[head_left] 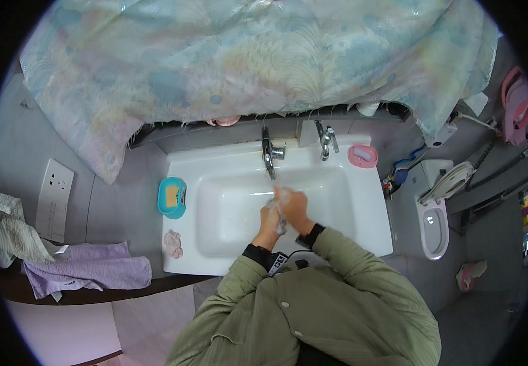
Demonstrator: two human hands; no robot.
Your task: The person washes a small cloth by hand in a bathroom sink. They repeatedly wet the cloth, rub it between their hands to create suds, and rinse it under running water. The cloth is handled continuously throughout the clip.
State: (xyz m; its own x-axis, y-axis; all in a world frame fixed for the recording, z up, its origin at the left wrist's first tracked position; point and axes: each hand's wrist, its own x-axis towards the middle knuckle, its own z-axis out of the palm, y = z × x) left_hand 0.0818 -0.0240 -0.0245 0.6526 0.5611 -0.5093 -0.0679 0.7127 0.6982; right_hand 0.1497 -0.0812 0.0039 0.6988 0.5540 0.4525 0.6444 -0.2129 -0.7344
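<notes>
Over the white sink basin (215, 213), both my hands are close together below the tap (267, 152). My left hand (269, 221) is closed round a small wet, greyish-white thing (282, 228), which looks soft and foamy; its kind does not show. Just above and to the right, my right hand (294, 206) presses against the same thing with bent fingers, slightly blurred. White lather seems to cover part of the fingers. Most of what lies between the palms is hidden.
Left on the rim are a blue soap dish (171, 207) with yellow soap and a crumpled pink cloth (172, 243). A second tap (326, 141) and a pink soap dish (362, 156) are at right. A purple towel (90, 268) lies far left; a toilet (433, 229) stands right.
</notes>
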